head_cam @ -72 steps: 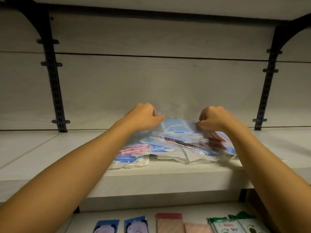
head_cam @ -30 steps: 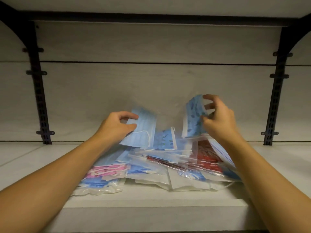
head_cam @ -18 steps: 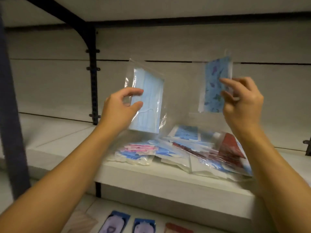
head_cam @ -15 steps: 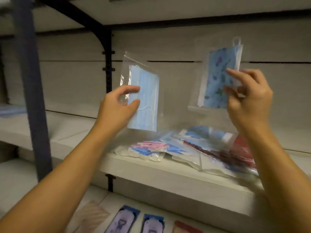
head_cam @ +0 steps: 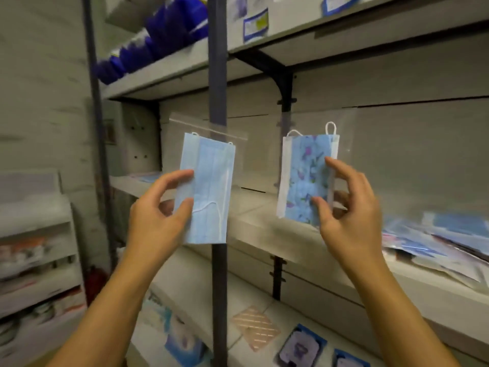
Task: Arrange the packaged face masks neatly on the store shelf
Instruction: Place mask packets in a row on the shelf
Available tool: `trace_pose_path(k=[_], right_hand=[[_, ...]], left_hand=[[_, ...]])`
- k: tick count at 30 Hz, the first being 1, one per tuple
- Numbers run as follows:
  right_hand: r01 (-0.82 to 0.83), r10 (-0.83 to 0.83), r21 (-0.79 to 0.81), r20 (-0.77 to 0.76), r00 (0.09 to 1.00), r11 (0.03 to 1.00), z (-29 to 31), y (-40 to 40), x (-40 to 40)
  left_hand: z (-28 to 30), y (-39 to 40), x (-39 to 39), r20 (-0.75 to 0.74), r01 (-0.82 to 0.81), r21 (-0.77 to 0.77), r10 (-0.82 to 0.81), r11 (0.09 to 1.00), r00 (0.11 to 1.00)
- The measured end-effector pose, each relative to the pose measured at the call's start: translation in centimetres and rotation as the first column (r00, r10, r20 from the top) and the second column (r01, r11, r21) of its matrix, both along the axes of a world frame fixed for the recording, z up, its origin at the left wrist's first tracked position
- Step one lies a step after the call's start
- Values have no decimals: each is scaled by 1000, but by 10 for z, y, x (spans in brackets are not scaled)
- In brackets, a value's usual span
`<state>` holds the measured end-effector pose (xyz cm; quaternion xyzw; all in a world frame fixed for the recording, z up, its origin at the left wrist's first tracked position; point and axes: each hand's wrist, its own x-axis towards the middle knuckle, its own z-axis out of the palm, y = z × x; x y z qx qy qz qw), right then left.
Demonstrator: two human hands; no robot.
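Hands are raised side by side in front of the shelving, each with one packaged mask held upright in the air. The left hand [head_cam: 156, 215] has its grip clamped on a plain light-blue pleated face mask in a clear plastic sleeve [head_cam: 209, 189], pinched at the lower left edge between thumb and fingers. The right hand [head_cam: 349, 207] has its grip clamped on a blue floral-patterned face mask in a clear plastic sleeve [head_cam: 307, 178], pinched at the lower right edge, with white ear loops showing at the top. The two packets are held apart, neither touching the other, and both are clear of the pale grey store shelf [head_cam: 304, 239] seen behind them.

A loose pile of bagged masks in blue and red [head_cam: 436, 242] lies on that shelf at the right, well apart from the held packets. A dark blue-grey upright post [head_cam: 217, 62] is seen behind the plain mask. On the shelf above, dark blue packets [head_cam: 158, 35] are stacked. On the lower shelf, a pink striped square packet [head_cam: 255, 328] and blue-edged packets [head_cam: 303, 347] lie flat. The surroundings are blurred.
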<state>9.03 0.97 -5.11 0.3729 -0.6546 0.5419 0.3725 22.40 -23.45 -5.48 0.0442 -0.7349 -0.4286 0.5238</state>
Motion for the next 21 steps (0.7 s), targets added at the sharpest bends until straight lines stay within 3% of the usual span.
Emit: trace_pose_path(k=[5, 11, 21], right_hand=[[-195, 225, -161, 196, 954, 968, -5, -76, 37], [-287, 372, -275, 344, 862, 918, -10, -169, 66], [-323, 391, -233, 374, 841, 917, -16, -281, 80]], left_hand=[[-6, -67, 65, 4, -75, 83, 74, 994, 997], [-10, -147, 116, 6, -158, 172, 160, 972, 987], [-18, -268, 150, 77, -223, 163, 212, 961, 974]])
